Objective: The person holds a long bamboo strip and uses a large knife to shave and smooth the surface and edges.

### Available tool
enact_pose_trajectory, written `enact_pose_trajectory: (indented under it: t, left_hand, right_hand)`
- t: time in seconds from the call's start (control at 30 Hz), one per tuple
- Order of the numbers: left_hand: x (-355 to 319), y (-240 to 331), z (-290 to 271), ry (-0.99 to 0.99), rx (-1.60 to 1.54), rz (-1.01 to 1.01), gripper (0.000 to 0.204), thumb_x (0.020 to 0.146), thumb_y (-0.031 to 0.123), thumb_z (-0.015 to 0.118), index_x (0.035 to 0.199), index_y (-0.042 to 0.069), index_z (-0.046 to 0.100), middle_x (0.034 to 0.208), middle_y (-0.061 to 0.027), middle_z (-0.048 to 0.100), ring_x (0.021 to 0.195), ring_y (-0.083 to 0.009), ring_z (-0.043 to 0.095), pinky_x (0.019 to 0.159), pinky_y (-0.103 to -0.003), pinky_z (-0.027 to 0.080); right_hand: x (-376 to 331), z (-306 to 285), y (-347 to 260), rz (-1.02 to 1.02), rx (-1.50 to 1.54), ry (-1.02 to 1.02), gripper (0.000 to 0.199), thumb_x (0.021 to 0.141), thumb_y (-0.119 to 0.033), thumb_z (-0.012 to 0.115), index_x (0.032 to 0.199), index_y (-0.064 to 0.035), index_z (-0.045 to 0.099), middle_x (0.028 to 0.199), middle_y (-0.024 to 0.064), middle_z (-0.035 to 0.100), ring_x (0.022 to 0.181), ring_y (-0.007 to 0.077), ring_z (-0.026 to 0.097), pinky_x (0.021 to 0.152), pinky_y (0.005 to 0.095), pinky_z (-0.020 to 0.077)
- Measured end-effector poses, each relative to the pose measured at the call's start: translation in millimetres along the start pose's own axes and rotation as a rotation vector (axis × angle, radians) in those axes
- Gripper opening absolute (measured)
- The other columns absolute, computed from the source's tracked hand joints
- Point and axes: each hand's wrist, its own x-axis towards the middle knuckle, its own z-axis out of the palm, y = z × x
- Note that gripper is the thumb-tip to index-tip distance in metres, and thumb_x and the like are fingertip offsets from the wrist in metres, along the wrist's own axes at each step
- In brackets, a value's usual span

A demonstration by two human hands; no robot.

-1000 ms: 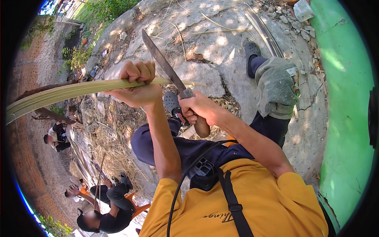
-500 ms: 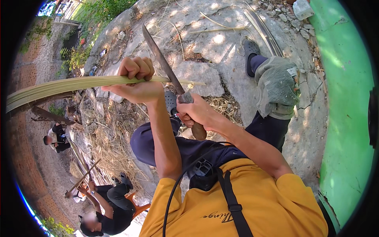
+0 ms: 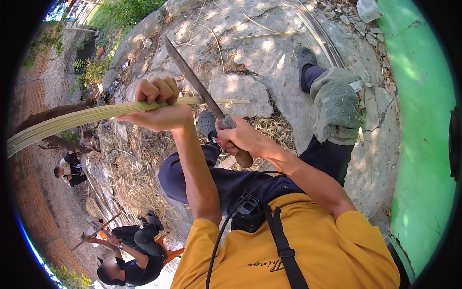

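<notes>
My left hand (image 3: 161, 107) is closed round a bundle of thin, pale green bamboo strips (image 3: 72, 118) that curves away to the left. The short end of the strips pokes out to the right, past the knife. In my right hand (image 3: 242, 137) is a machete (image 3: 195, 79), gripped by its wooden handle, its long dark blade slanting up and to the left. The blade crosses the strips just right of my left hand, and a small pale curl of shaving shows beside it.
A grey cloth (image 3: 339, 103) covers my right knee. Split bamboo pieces (image 3: 323, 38) lie on the cracked concrete, with shavings (image 3: 272, 130) near my feet. A green wall (image 3: 416, 144) stands at right. At lower left a seated person (image 3: 130, 257) handles a stick; another person (image 3: 71, 168) sits beyond.
My left hand and the strips have shifted slightly left and down. The machete's tip has swung left and lower. The seated person's arms and stick have moved.
</notes>
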Motion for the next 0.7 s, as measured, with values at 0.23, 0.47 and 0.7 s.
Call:
enact_pose_trajectory:
  t: [0.23,0.47,0.7]
  left_hand:
    - [-4,6,3,-0.008,0.026,-0.002,0.074,0.093,0.084,0.019,0.066,0.015,0.022,0.05,0.0029,0.017,0.044,-0.0083,0.009,0.042,-0.029,0.007]
    - [-9,9,-3,-0.115,-0.079,-0.054,0.074,0.091,0.085,0.028,0.068,0.015,0.022,0.054,0.0039,0.018,0.047,-0.0075,0.012,0.044,-0.028,0.008]
    - [-5,4,-2,-0.183,0.226,-0.164,0.054,0.103,0.056,0.045,0.075,0.011,0.034,0.064,0.0008,0.032,0.054,-0.0094,0.028,0.048,-0.026,0.023]
  right_hand:
    - [25,-39,39,-0.007,-0.08,0.075,0.017,0.087,-0.006,0.059,0.076,-0.0077,0.047,0.061,-0.001,0.044,0.048,0.0085,0.041,0.043,0.026,0.0331]
    - [30,-104,55,0.01,0.011,0.231,0.017,0.089,-0.012,0.057,0.076,-0.0102,0.046,0.062,-0.001,0.045,0.048,0.0095,0.042,0.046,0.0284,0.0366]
    - [1,-132,52,-0.164,-0.07,0.506,0.016,0.089,-0.011,0.056,0.076,-0.0091,0.048,0.062,-0.0002,0.046,0.047,0.0108,0.045,0.047,0.0296,0.0382]
